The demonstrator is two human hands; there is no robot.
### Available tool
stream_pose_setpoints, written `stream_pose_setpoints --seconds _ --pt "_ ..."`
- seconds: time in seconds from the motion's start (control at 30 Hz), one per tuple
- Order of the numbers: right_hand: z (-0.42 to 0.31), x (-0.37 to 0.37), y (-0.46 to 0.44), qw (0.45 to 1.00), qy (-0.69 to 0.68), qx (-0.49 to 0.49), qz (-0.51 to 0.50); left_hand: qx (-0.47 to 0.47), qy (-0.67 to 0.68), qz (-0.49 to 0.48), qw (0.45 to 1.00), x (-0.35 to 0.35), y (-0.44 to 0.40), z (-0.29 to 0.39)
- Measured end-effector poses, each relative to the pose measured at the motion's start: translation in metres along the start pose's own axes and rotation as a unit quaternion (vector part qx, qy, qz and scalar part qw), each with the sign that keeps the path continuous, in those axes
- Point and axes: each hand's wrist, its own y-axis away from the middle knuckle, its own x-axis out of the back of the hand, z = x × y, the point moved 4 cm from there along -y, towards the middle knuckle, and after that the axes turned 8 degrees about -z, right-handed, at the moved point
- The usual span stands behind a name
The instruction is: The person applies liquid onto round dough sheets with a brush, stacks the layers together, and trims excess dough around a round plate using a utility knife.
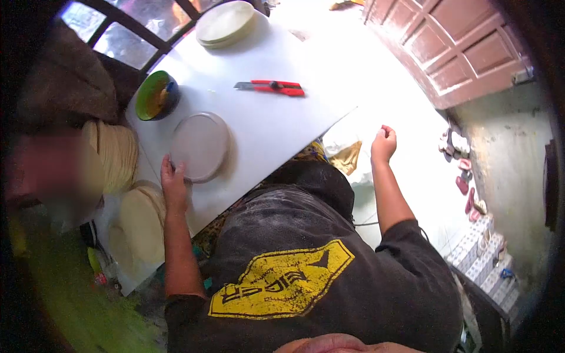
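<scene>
My left hand (173, 182) is at the lower left edge of a round, pale greyish-pink disc (202, 147) with a raised rim. Its thumb and fingers close on that edge, and the disc lies on the white table. My right hand (384, 143) is raised beyond the table edge, away from everything on it. Its fingers are curled in, and whether they hold something small cannot be made out. A red box cutter (273, 87) lies on the table with its blade out to the left. Behind the disc stands a green bowl (157, 96) with brownish contents.
Stacks of thin round pale sheets stand at the table's far end (225, 22), at the left (112, 154) and at the near left (141, 223). A person (53, 170) is close on the left, blurred. A brown door (453, 47) and several shoes (462, 176) are at the right.
</scene>
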Motion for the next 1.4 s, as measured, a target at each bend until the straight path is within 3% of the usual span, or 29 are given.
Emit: stream_pose_setpoints --seconds 0.1,0.13,0.17,0.23,0.27,0.3,0.4,0.43,0.53,0.67,0.8,0.93,1.0,1.07,1.13,1.2,1.3,1.33,1.4 --pt "-0.156 -0.011 0.038 0.981 -0.090 0.110 -0.129 0.004 -0.063 0.048 0.997 -0.016 0.016 0.032" --pt "-0.209 -0.015 0.053 0.961 -0.158 0.087 -0.208 0.003 -0.063 0.061 0.996 -0.018 0.020 0.038" --pt "-0.256 -0.017 0.074 0.914 -0.246 0.038 -0.321 -0.035 -0.046 0.027 0.998 -0.023 0.022 0.044" --pt "-0.320 -0.015 0.116 0.732 -0.372 -0.068 -0.566 -0.072 -0.029 0.006 0.997 -0.028 0.028 0.053" --pt "-0.351 -0.007 0.144 0.728 -0.299 -0.039 -0.615 -0.177 -0.186 -0.023 0.966 -0.033 0.036 0.064" --pt "-0.388 0.011 0.178 0.730 -0.249 -0.041 -0.635 -0.270 -0.340 -0.055 0.899 -0.040 0.048 0.072" --pt "-0.407 0.024 0.214 0.637 -0.212 0.104 -0.734 -0.189 -0.348 -0.071 0.916 -0.047 0.054 0.071" --pt "-0.405 0.024 0.218 0.611 -0.210 0.136 -0.751 -0.170 -0.291 -0.070 0.939 -0.047 0.056 0.066" --pt "-0.400 0.021 0.230 0.571 -0.202 0.187 -0.773 -0.130 -0.288 -0.077 0.945 -0.045 0.078 0.054" --pt "-0.398 0.021 0.235 0.567 -0.180 0.212 -0.776 -0.151 -0.305 -0.084 0.937 -0.035 0.101 0.045" --pt "-0.384 0.015 0.215 0.613 -0.163 0.205 -0.745 -0.126 -0.286 -0.091 0.945 -0.028 0.112 0.049" --pt "-0.326 -0.013 0.198 0.728 0.013 0.161 -0.666 0.107 -0.200 -0.237 0.945 0.006 0.176 0.006" --pt "-0.268 -0.037 0.201 0.719 0.143 0.149 -0.664 0.126 -0.292 -0.224 0.921 0.032 0.205 -0.055" --pt "-0.211 -0.048 0.208 0.662 0.199 0.176 -0.701 0.169 -0.268 -0.211 0.925 0.045 0.234 -0.109" --pt "-0.213 -0.047 0.216 0.650 0.211 0.201 -0.702 0.212 -0.245 -0.192 0.926 0.047 0.247 -0.122" --pt "-0.212 -0.054 0.219 0.630 0.227 0.226 -0.707 0.122 -0.299 -0.159 0.933 0.044 0.247 -0.120" --pt "-0.200 -0.063 0.222 0.589 0.288 0.210 -0.725 0.174 -0.264 -0.149 0.937 0.038 0.236 -0.093" --pt "-0.206 -0.066 0.221 0.589 0.289 0.216 -0.723 0.170 -0.262 -0.146 0.939 0.038 0.233 -0.097" --pt "-0.223 -0.065 0.218 0.665 0.198 0.097 -0.714 0.200 -0.186 -0.094 0.957 0.055 0.241 -0.116"
